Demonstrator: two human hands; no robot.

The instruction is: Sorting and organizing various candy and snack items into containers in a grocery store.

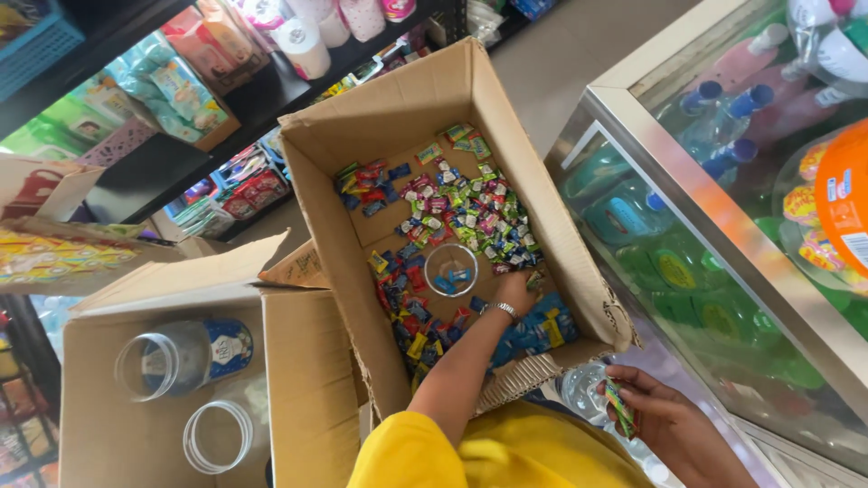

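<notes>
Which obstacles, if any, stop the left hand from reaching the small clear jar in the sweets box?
Probably none: the left hand is already inside the open box, beside the jar, with only loose sweets between.

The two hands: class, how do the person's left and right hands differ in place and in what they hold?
The left hand reaches down into the open cardboard box among loose wrapped sweets; the right hand stays outside the box, nearer the body. The left wears a wrist bracelet; the right shows none. The right pinches a few wrappers; the left's grip is hidden.
</notes>
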